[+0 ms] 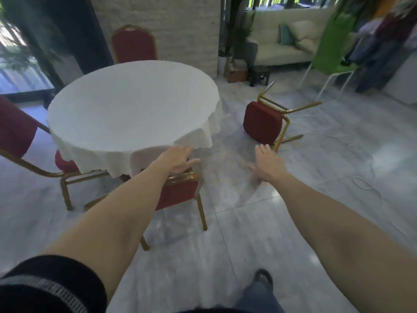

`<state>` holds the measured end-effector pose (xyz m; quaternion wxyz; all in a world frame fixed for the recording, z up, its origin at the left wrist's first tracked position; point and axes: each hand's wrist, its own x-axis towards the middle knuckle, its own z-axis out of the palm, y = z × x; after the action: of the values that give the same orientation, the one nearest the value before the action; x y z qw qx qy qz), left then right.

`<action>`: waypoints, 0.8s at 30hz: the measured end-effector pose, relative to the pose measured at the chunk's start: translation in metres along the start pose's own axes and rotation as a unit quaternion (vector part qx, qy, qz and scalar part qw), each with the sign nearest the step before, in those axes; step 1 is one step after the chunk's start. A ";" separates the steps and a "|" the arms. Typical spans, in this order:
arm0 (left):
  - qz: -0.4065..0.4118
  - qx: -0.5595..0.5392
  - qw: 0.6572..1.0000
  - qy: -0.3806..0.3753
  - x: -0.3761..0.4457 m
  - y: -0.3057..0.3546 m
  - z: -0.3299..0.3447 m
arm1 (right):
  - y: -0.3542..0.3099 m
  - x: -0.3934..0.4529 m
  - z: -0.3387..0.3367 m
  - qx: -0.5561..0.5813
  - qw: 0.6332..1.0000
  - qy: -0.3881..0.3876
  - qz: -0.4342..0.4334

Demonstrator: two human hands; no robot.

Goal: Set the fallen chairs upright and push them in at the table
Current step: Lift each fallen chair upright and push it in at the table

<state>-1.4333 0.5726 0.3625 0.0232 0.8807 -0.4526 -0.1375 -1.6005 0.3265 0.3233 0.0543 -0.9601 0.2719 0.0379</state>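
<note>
Left hand (177, 160) rests open, seemingly touching the near chair (180, 193) at the table's (133, 105) near edge; right hand (266, 164) spread, empty

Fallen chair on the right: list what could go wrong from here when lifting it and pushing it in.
1. The fallen chair lies close to the tablecloth hem; a swinging leg might snag it.
2. Thin cords trail on the floor beyond it and might catch a leg or foot.
3. The left hand rests on the near chair, so the right hand may have to lift alone.
</note>
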 end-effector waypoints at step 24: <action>0.000 -0.019 0.998 -0.065 0.360 0.261 0.040 | 0.386 0.211 -0.034 -0.020 0.997 -0.073 0.006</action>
<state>-1.4511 0.1328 0.2880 0.0110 0.8694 -0.4504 -0.2030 -1.6234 -0.1137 0.3030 0.0541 -0.9541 0.2717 0.1139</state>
